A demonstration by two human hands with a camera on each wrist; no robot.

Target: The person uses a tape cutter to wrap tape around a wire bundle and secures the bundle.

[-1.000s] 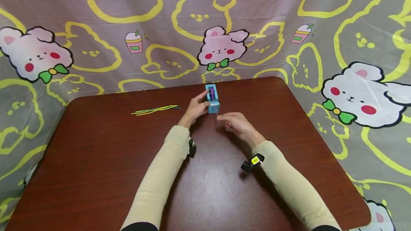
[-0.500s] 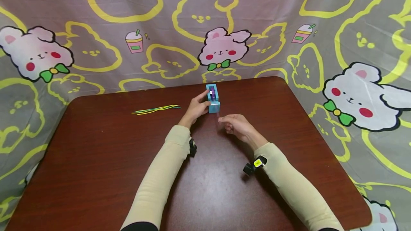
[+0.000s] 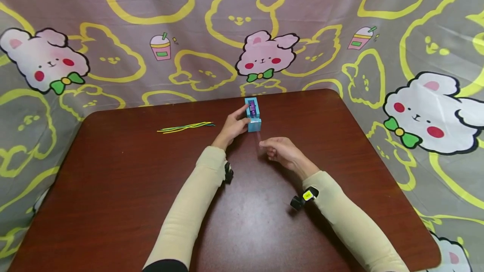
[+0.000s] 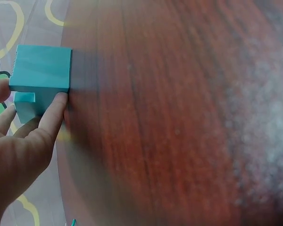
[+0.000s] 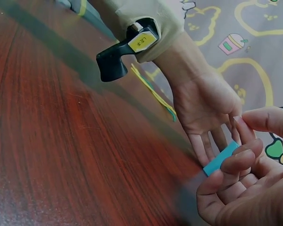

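Note:
A light-blue tape dispenser [image 3: 255, 125] with a purple roll core [image 3: 252, 108] stands near the table's far edge. My left hand [image 3: 233, 129] grips it from the left, thumb at the near end and fingers along the side. In the left wrist view the teal end of the dispenser [image 4: 41, 66] shows between thumb and fingers. A strip of clear tape [image 3: 259, 139] runs from the dispenser toward me. My right hand [image 3: 284, 151] pinches that strip between thumb and forefinger, the other fingers curled, as the right wrist view also shows.
Thin yellow and green strands [image 3: 185, 127] lie on the brown table [image 3: 132, 179] left of the dispenser. A patterned cloth [image 3: 211, 32] hangs behind and along the sides. Each wrist carries a small black camera, such as the right wrist camera [image 3: 298, 202].
My right hand has drawn slightly back and to the right, so more tape shows between it and the dispenser. The left hand keeps its grip. The head view has shifted a little.

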